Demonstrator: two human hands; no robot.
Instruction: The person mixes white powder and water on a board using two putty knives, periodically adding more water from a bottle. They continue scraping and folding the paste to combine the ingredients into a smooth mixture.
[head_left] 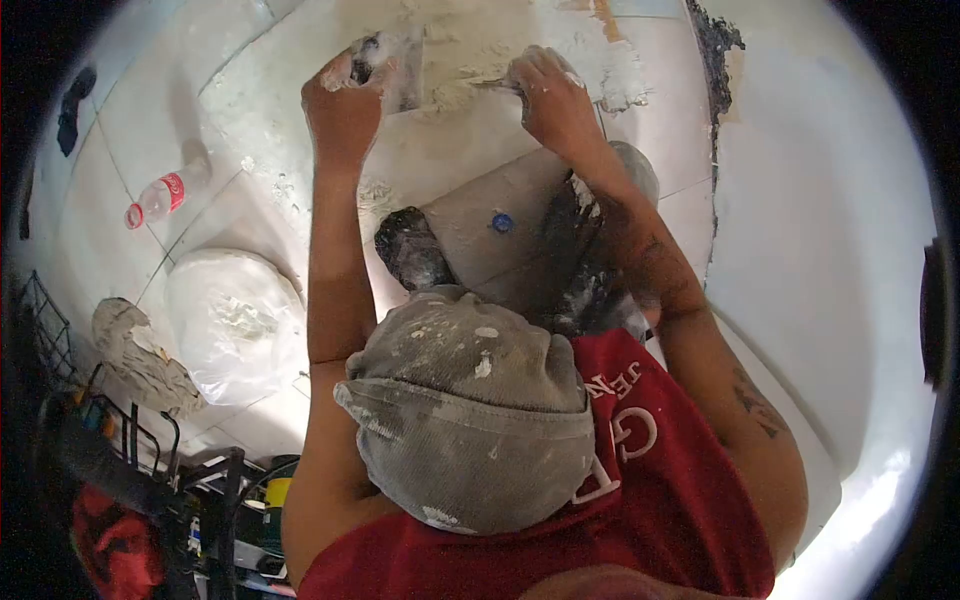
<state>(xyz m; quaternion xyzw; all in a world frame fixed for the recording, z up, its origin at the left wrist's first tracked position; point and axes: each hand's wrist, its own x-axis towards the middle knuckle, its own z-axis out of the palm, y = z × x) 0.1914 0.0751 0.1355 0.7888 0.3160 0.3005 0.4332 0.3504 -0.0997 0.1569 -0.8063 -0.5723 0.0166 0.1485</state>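
Observation:
My left hand (343, 105), dusted white, is closed around the dark handle of a wide flat-bladed tool (408, 72) at the top centre. To its right, my right hand (555, 98) grips a thin flat tool (489, 83); the fingers hide its handle. Between the two tools, pale wet paste (450, 92) lies spread on a light surface. Both hands have white smears.
A bottle (157, 199) with a red label lies at left, above a white plastic bag (232, 325) and a crumpled grey bag (140, 350). Paste-spotted grey fabric (470, 410) fills the lower centre. A white curved wall (800, 230) stands at right.

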